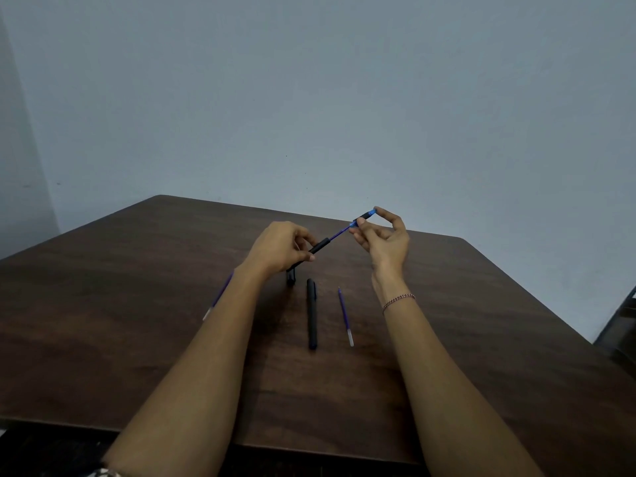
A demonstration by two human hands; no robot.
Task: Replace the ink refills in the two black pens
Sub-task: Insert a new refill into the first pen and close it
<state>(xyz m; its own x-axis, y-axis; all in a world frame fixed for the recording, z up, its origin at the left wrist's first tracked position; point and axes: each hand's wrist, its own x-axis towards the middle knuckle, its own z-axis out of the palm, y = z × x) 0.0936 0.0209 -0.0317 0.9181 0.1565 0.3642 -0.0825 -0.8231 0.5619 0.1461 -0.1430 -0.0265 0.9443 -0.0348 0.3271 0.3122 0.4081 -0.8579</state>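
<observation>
The left hand (pixel 280 247), raised just beyond the far end of the second black pen (pixel 312 313) that lies on the tabletop (pixel 481 321), is curled round the black barrel (pixel 320 245) of the first pen. The right hand (pixel 383 241), up and to the right of that lying pen, pinches the dark tip section (pixel 365 215) between thumb and forefinger. A stretch of blue refill (pixel 339 232) is bared between the two parts, so the step looks like sliding the refill along the barrel's bore; which way, one frame cannot say. To do it well, keep tip section and barrel on one straight line, since the thin tube would likely bow if the right hand drifts sideways, and hold the barrel steady, letting only the right hand travel. One loose refill (pixel 345 316) lies just right of the lying pen and another (pixel 218 297) well to its left, half hidden by the forearm — keep used and fresh ones apart. That second pen looks untouched.
</observation>
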